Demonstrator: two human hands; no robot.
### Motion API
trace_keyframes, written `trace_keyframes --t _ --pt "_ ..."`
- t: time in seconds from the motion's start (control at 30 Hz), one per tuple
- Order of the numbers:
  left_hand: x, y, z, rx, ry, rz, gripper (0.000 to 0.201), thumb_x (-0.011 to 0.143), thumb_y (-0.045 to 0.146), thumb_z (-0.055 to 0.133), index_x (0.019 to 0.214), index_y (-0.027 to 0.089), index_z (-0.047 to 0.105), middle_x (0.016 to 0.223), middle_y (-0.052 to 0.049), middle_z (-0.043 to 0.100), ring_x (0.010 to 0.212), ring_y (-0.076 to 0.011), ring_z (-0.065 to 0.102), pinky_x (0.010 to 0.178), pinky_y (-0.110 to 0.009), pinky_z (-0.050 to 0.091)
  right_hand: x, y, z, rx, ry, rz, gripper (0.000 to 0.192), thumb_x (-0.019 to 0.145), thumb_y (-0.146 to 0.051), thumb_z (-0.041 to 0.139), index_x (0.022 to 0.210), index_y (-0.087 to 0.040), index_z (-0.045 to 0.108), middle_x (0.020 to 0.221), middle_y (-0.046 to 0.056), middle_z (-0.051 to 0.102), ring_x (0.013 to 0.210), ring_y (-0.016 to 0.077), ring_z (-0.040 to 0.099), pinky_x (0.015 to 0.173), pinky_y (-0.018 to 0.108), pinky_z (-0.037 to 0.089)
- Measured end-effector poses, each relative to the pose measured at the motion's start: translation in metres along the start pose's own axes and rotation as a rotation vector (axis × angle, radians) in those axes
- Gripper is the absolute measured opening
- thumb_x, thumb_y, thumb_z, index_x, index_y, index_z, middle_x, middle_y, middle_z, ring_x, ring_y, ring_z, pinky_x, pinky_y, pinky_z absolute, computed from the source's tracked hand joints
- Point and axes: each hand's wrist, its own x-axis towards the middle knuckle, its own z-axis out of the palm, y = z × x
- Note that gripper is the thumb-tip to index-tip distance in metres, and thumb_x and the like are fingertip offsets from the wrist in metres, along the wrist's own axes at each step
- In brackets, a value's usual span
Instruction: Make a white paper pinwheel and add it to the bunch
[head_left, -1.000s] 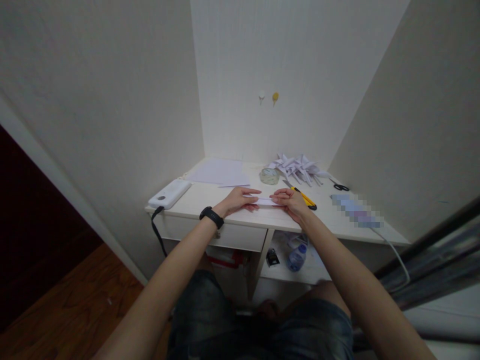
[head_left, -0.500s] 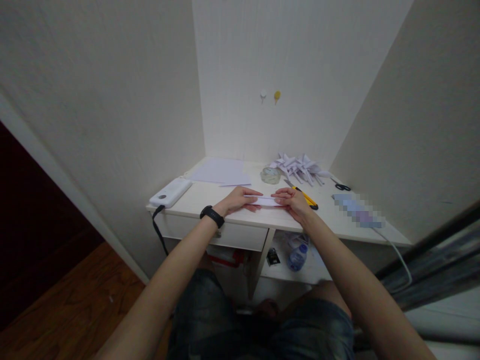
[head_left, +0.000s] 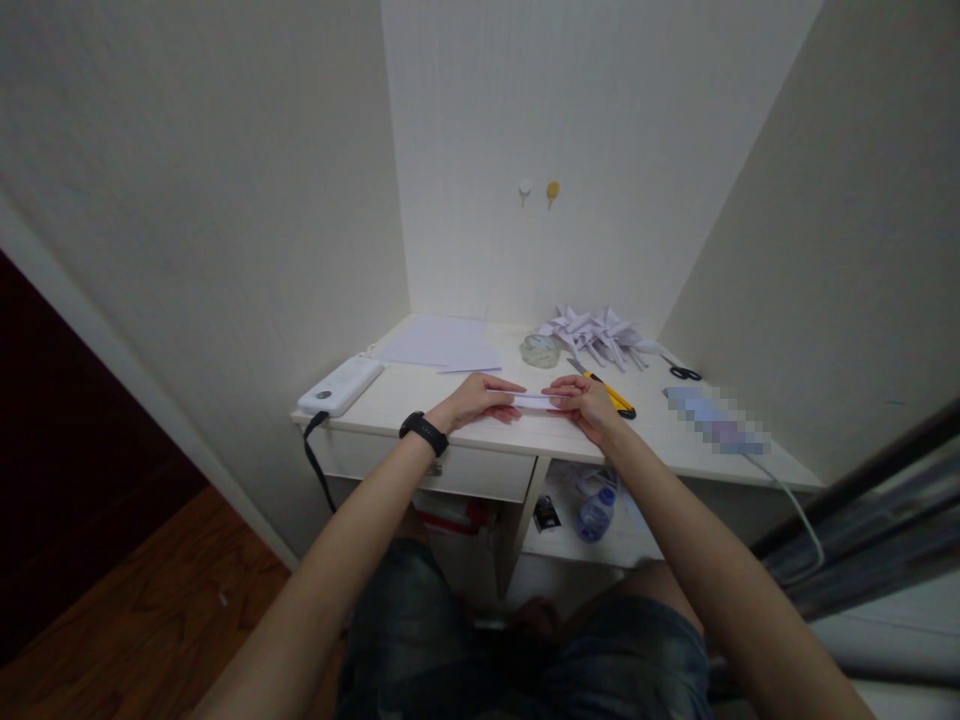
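Note:
Between my two hands a narrow folded strip of white paper [head_left: 534, 401] is stretched level, close above the front edge of the desk. My left hand [head_left: 481, 399] pinches its left end between thumb and fingers. The right end is gripped by my right hand [head_left: 583, 402] in the same way. Just beyond my right hand lies a yellow and black utility knife [head_left: 616, 400] with its blade out. A roll of clear tape [head_left: 540, 350] rests behind the paper strip.
White paper sheets [head_left: 439, 343] lie at the back left of the desk [head_left: 405, 400], near a white power bank [head_left: 342, 386] with a black cable. Folded paper pieces [head_left: 596, 332] are heaped at the back right. Black-handled scissors [head_left: 684, 373] and a blurred-out phone-like object [head_left: 716, 420] lie farther right.
The paper strip looks narrower between my fingers than before. Both hands stay in nearly the same place.

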Motion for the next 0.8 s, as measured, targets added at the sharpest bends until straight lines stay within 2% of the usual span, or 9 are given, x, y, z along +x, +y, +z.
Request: trace_keyframes --t 0.17,0.43,0.6,0.8 --pt "0.004 -0.005 -0.001 0.045 0.039 0.032 0.034 0.068 0.023 0.086 0.094 0.004 0.075 0.083 -0.016 0.076 0.065 -0.0178 0.073 0.060 -0.023 0.060 0.000 0.000 0.000 -0.041 -0.007 -0.003 0.037 0.042 -0.008 0.080 0.075 -0.019 0.066 0.077 0.005 0.077 0.073 0.0200 0.071 0.060 0.026 0.052" --pt "0.007 -0.009 -0.005 0.142 0.080 0.065 0.036 0.067 0.023 0.086 0.097 0.006 0.075 0.083 -0.014 0.076 0.066 -0.0176 0.073 0.060 -0.024 0.059 0.001 0.002 0.000 -0.030 -0.044 -0.011 0.040 0.043 -0.020 0.090 0.076 -0.019 0.068 0.076 0.006 0.077 0.070 0.0190 0.071 0.064 0.029 0.054" --pt "0.006 -0.008 -0.003 0.181 0.084 0.070 0.041 0.065 0.026 0.087 0.098 0.005 0.074 0.082 -0.014 0.075 0.065 -0.0167 0.072 0.060 -0.025 0.059 0.004 0.008 0.000 -0.016 -0.033 -0.034 0.047 0.036 -0.021 0.093 0.076 -0.018 0.068 0.074 0.005 0.077 0.068 0.0164 0.070 0.067 0.027 0.054" --pt "0.002 -0.003 0.005 0.240 0.126 0.074 0.034 0.064 0.025 0.087 0.088 0.004 0.075 0.076 -0.012 0.074 0.061 -0.0152 0.069 0.057 -0.025 0.059 0.004 0.011 -0.002 -0.055 -0.074 -0.048 0.050 0.037 -0.019 0.093 0.080 -0.018 0.068 0.077 0.005 0.077 0.071 0.0176 0.071 0.073 0.030 0.055"
